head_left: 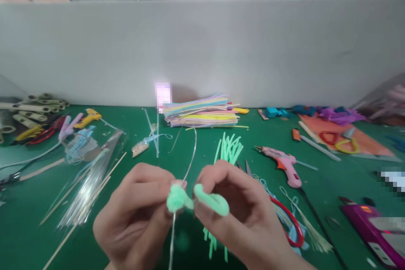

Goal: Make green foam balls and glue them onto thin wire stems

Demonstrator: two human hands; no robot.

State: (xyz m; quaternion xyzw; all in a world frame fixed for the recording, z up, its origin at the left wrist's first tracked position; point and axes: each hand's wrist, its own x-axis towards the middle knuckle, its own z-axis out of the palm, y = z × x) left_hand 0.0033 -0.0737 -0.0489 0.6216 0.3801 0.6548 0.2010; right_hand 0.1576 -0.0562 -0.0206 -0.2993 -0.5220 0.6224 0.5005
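Note:
Near the bottom centre, a mint-green fuzzy strip [218, 202] runs between my two hands. Its left end is a small wound knot [176, 198] around a thin pale wire [172, 240]. My left hand [139, 215] pinches this knot and the wire between thumb and fingertips. In my right hand [243, 215], the thumb and forefinger grip the strip, whose free part bends into a loop. The wire rises above the hands and curves back over the green table. Behind and below my right hand lies a bunch of similar green strips [230, 147].
A bundle of coloured strips [202, 114] lies against the white partition [202, 50]. To the right are a pink glue gun [283, 162], red-handled scissors [294, 228] and a magenta device [370, 232]. Clear packets [91, 185], thin sticks [63, 242] and a yellow glue gun [90, 118] lie left.

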